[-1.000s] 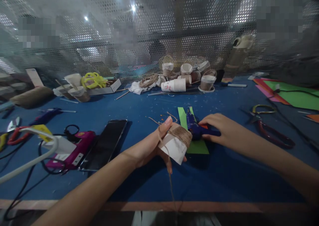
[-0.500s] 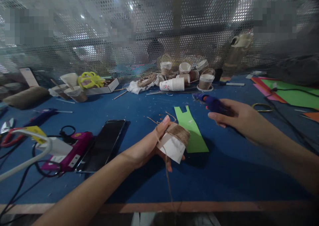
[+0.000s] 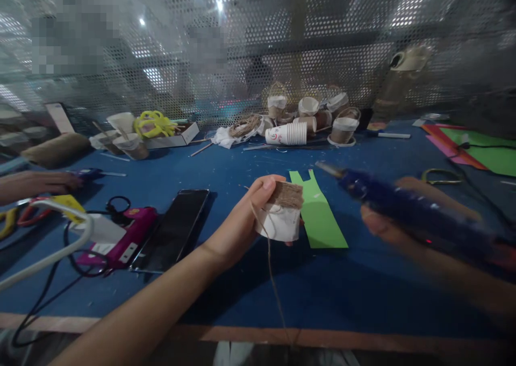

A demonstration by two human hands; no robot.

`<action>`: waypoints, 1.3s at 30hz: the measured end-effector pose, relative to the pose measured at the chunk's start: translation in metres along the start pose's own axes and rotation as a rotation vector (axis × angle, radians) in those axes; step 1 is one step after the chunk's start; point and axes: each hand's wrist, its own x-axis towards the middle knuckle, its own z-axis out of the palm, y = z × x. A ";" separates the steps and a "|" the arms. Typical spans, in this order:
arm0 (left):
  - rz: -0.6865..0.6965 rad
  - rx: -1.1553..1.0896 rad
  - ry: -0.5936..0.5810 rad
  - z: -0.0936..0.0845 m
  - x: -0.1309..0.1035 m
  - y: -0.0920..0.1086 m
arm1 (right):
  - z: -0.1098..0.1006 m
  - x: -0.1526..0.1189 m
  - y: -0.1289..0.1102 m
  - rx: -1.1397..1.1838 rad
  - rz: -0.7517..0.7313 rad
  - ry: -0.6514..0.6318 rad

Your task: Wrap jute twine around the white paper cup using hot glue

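My left hand (image 3: 252, 207) is closed around a small white paper cup (image 3: 282, 224), its upper part wound with brown twine (image 3: 287, 195). A loose strand of twine (image 3: 272, 274) hangs from the cup down past the table's front edge. To the right, my right hand (image 3: 387, 221), blurred by motion, grips a blue hot glue gun (image 3: 387, 196) whose nozzle points left, toward the space above the cup. A green paper strip (image 3: 322, 215) with a notched end lies on the table just behind and right of the cup.
A phone (image 3: 177, 223) and a magenta power strip (image 3: 133, 231) lie left. Another person's hand (image 3: 40, 186) reaches in at far left onto a second blue glue gun (image 3: 86, 175). Stacked paper cups (image 3: 287, 134) and twine-wrapped cups (image 3: 343, 128) line the back; coloured paper (image 3: 489, 151) lies right.
My right hand has turned the glue gun and brought it nearer to me. The cup in my left hand has tipped more upright. Another person's hand has appeared at the left.
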 end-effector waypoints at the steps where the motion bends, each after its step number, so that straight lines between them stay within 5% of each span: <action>1: 0.011 0.001 0.018 0.000 0.000 0.000 | 0.001 -0.001 0.001 -0.029 -0.052 -0.039; 6: 0.065 0.050 0.126 -0.002 -0.001 0.001 | 0.006 0.002 0.003 0.060 -0.310 -0.250; 18: 0.145 -0.007 0.051 -0.001 -0.004 0.002 | 0.011 -0.003 -0.018 -0.120 -0.045 -0.195; 39: 0.268 0.128 0.119 -0.010 -0.001 -0.009 | 0.008 -0.003 -0.015 -0.346 -0.039 -0.232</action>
